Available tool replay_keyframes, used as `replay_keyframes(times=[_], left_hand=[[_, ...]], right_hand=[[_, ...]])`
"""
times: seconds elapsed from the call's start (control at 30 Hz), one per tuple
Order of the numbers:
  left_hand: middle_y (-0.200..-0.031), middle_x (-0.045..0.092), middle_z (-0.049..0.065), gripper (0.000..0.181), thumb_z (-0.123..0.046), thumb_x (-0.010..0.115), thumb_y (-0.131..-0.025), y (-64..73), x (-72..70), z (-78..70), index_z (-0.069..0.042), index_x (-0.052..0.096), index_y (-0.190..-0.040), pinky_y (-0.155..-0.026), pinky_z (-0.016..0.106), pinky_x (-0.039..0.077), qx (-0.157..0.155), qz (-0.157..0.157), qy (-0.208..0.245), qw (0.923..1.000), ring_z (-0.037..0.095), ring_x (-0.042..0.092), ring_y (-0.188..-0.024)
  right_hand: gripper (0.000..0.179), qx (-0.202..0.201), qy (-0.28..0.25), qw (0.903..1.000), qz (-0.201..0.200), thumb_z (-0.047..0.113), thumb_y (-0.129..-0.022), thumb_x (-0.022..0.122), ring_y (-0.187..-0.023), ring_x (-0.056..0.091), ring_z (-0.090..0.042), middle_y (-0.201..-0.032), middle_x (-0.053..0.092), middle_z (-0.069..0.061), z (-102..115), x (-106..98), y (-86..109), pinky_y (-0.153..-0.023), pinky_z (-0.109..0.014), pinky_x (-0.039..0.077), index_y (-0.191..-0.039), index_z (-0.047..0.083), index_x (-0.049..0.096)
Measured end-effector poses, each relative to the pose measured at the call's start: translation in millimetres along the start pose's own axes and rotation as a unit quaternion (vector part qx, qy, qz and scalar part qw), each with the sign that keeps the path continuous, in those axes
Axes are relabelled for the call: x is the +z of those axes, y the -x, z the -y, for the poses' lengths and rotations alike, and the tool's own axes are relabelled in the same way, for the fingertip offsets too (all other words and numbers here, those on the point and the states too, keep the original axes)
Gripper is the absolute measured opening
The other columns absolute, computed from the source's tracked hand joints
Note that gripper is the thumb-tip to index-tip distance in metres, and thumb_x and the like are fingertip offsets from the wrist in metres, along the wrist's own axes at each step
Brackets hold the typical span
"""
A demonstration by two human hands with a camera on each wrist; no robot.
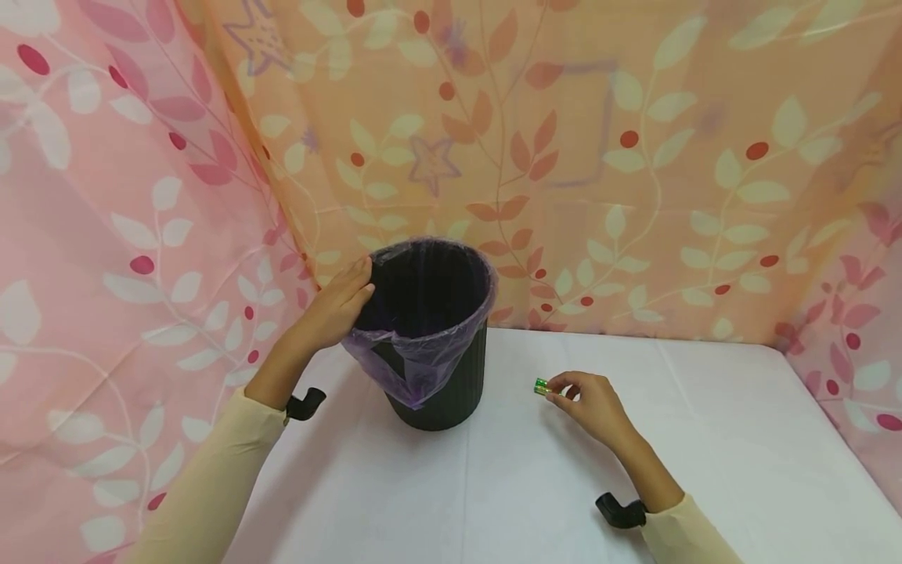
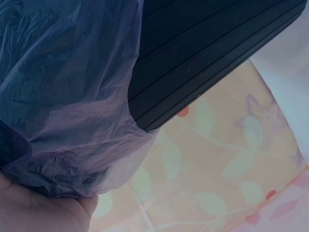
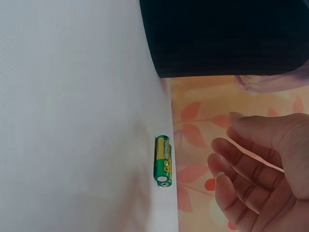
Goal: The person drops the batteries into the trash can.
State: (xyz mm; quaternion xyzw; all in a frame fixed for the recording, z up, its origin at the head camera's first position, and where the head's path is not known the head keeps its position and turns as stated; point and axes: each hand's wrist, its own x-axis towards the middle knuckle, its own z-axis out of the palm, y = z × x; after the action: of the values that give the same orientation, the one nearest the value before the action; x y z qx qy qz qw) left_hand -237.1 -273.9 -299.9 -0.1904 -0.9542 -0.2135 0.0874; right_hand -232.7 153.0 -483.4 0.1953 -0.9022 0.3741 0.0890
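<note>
A black ribbed waste bin (image 1: 451, 392) stands upright on the white table, lined with a thin purple plastic bag (image 1: 416, 364) folded over its rim. My left hand (image 1: 334, 309) rests against the bin's left side, fingers extended and fingertips right at the rim; in the left wrist view the edge of the hand (image 2: 43, 208) touches the bag. Two green-and-gold AA batteries (image 3: 163, 161) lie side by side on the table, right of the bin. Beside them my right hand (image 1: 588, 403) has loosely bent fingers; the right wrist view shows a gap between fingertips and batteries.
A white cloth covers the table (image 1: 705, 439). Behind it hangs an orange floral curtain (image 1: 676, 235), with pink floral cloth (image 1: 169, 313) along the left and right sides. A black band with a camera mount (image 1: 620, 511) sits at each wrist.
</note>
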Motion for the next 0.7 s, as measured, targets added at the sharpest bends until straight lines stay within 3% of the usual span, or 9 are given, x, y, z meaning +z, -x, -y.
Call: replay_keyframes(times=[0.7], left_hand=[[-0.165, 0.015, 0.026, 0.057, -0.022, 0.033, -0.11, -0.2, 0.4, 1.0, 0.01, 0.021, -0.155, -0.126, 0.048, 0.005, 0.0, -0.003, 0.003, 1.0, 0.039, 0.01, -0.154]], right_hand=[[0.021, 0.006, 0.044, 0.999, -0.001, 0.013, -0.083, 0.084, -0.07, 0.056, -0.011, -0.082, 0.071, 0.005, -5.1, 1.6, 1.7, -0.057, -0.028, 0.043, -0.102, 0.007, 0.08]])
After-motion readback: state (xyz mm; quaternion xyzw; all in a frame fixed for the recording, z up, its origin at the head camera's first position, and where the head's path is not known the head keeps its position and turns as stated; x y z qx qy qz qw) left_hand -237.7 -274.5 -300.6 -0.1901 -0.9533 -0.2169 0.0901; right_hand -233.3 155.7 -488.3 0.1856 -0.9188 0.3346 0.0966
